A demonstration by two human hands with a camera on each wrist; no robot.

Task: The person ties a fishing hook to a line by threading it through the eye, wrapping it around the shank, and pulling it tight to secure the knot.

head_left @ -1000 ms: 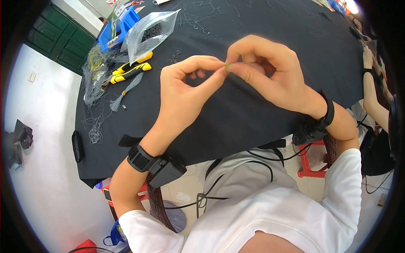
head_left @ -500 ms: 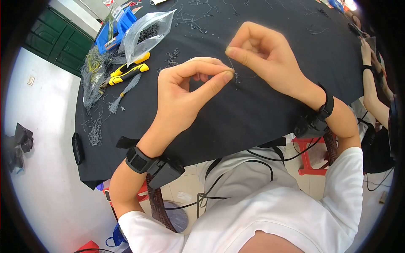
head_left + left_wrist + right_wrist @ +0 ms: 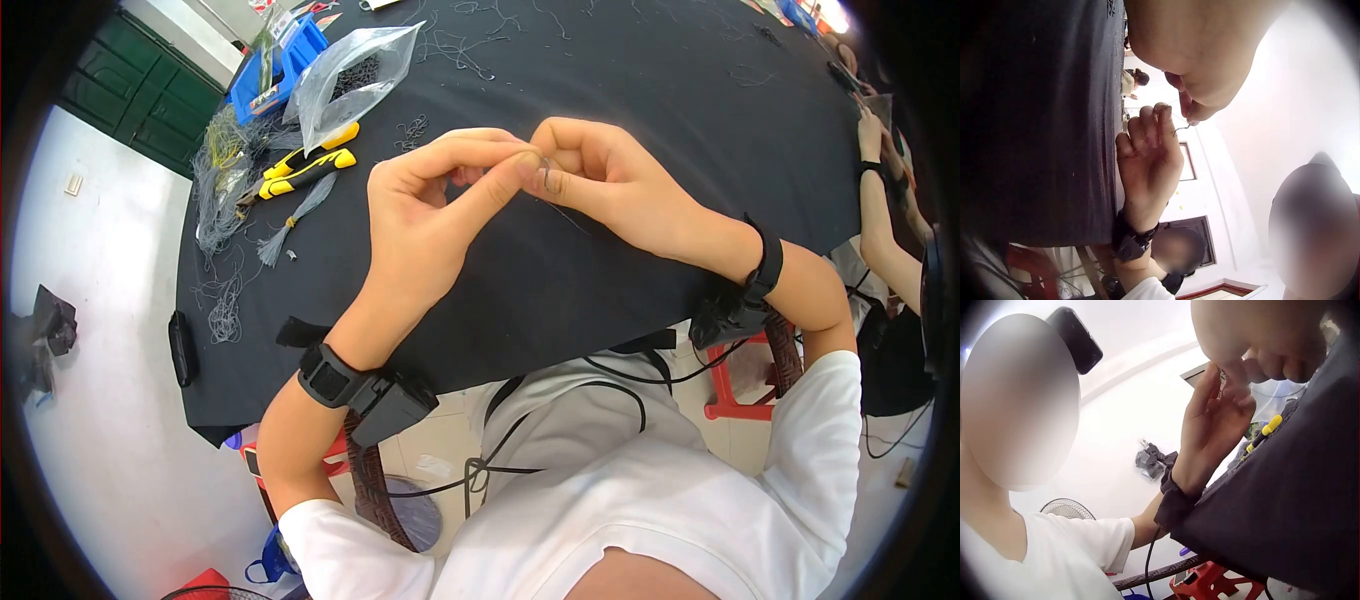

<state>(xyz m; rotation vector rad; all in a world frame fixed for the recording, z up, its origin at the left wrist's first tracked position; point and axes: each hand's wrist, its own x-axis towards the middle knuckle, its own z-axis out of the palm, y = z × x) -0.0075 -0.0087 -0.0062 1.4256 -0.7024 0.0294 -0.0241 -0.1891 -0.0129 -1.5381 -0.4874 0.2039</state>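
My left hand (image 3: 425, 225) pinches a small dark hook-shaped piece (image 3: 1182, 129) between thumb and forefinger, over the black cloth. Right beside those fingertips, thumb and forefinger of my right hand (image 3: 640, 195) come together on a thin line (image 3: 570, 218), whose loose end trails down to the right in the head view. The fingertips largely hide where line and hook meet. In the right wrist view the left hand (image 3: 1213, 422) shows beyond the blurred near hand.
On the black cloth (image 3: 560, 310) at left lie yellow-black pliers (image 3: 310, 175), a tied bundle of line (image 3: 295, 222) and tangled line (image 3: 226, 315). Behind them are a clear bag (image 3: 360, 80) of small dark pieces and a blue bin (image 3: 275, 75). Another person's arm (image 3: 880, 200) is at far right.
Half a second ago my right hand had moved up and away from the left fingertips, with line stretched between them. Now it is lowered back against them; the left hand has barely moved.
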